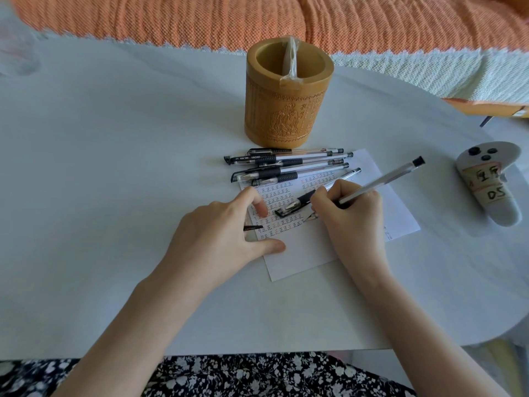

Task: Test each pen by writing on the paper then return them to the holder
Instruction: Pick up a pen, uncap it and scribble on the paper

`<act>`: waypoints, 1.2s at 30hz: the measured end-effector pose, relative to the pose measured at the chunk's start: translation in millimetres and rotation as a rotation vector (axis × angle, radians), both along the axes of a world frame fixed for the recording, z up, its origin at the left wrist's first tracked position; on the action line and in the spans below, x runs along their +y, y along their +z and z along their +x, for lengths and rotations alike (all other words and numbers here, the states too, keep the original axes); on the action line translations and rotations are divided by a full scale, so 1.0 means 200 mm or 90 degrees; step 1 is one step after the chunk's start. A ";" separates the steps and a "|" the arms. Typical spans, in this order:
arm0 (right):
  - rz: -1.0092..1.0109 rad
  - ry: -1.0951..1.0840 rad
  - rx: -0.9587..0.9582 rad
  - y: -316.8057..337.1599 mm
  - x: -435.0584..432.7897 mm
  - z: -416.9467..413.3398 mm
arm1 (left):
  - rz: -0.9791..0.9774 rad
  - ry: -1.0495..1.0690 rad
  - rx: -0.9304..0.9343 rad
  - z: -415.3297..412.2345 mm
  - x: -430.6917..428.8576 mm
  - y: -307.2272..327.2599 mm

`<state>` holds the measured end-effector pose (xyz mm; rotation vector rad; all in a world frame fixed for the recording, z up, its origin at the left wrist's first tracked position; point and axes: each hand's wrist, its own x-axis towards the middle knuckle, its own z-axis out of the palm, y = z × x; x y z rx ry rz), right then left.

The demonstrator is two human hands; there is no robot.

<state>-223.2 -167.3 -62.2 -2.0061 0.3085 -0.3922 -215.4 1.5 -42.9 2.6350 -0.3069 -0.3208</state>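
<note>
A white paper (300, 253) with rows of written marks lies on the white table. My right hand (355, 219) grips a clear pen (383, 179) with its tip on the paper near the lower rows. My left hand (226, 233) rests on the paper's left edge, index finger and thumb pressing it down, and its curled fingers hold a black pen cap (253, 228). A capped pen (297, 202) lies on the paper, partly under my right hand. Several capped pens (286, 164) lie in a pile just above the paper. Behind them stands the carved bamboo holder (286, 116).
A clear plastic-wrapped item (292, 61) leans inside the holder. A grey game controller (486, 181) with taped labels lies at the right. An orange blanket (257, 18) runs along the far side. An orange box (486, 108) sits at the right edge. The table's front edge (257, 353) is near my lap.
</note>
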 end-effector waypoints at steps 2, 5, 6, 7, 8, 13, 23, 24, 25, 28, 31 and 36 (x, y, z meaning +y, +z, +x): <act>0.006 -0.001 -0.002 0.00 0.00 0.00 | 0.000 0.001 -0.001 0.00 0.00 0.00; -0.008 -0.001 -0.003 -0.01 0.00 0.00 | -0.001 0.001 -0.002 0.00 0.00 0.00; -0.010 -0.002 -0.006 -0.01 0.00 0.00 | -0.002 0.001 -0.002 0.00 0.00 0.00; -0.012 -0.005 -0.008 -0.01 0.00 0.00 | -0.003 0.001 -0.003 0.00 0.00 0.00; -0.013 -0.006 -0.010 -0.01 0.00 0.00 | -0.004 0.000 -0.004 0.00 0.00 0.00; 0.009 -0.005 -0.011 -0.01 0.00 0.00 | -0.006 0.000 -0.007 0.00 0.00 0.00; -0.006 0.003 0.003 0.00 0.00 0.00 | -0.006 -0.003 -0.008 0.00 0.01 -0.01; -0.005 0.005 0.004 0.00 0.01 0.00 | -0.006 -0.004 -0.009 0.00 0.00 -0.01; -0.004 0.007 0.005 0.00 0.01 0.00 | -0.007 -0.005 -0.010 0.00 0.00 -0.01; -0.011 0.007 0.006 0.00 0.00 0.00 | -0.005 -0.004 -0.011 0.00 0.00 -0.01; -0.017 0.009 0.008 0.00 0.00 -0.01 | -0.002 -0.006 -0.011 0.00 0.00 -0.01; 0.003 0.007 0.005 0.01 0.00 0.00 | 0.000 -0.006 -0.013 0.00 0.00 0.00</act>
